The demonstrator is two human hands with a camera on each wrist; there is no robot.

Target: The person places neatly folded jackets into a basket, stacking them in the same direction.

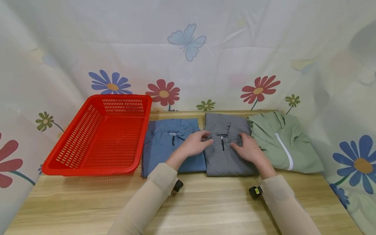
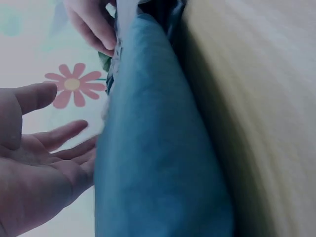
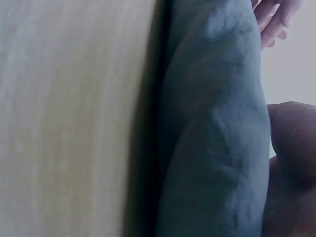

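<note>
Okay, we've got a floral backdrop (image 1: 223, 71) standing behind a wood-grain worktop (image 1: 211, 202). Red basket (image 1: 94, 171) sits at the left end, nothing visible inside. Three folded garments run in a row to its right: green one (image 1: 305, 150) at far right, with a white zip, blue one (image 1: 160, 160) just beside the basket, grey one (image 1: 227, 164) between them. Both hands are at the grey one. Left hand (image 1: 195, 144) is at its left edge, fingers loosely spread, gripping nothing. Right hand (image 1: 249, 149) is over its right half, fingers relaxed and apart, no hold we can see; we can't tell how firmly either touches. Black zip pull (image 1: 222, 145) lies between the hands.
</note>
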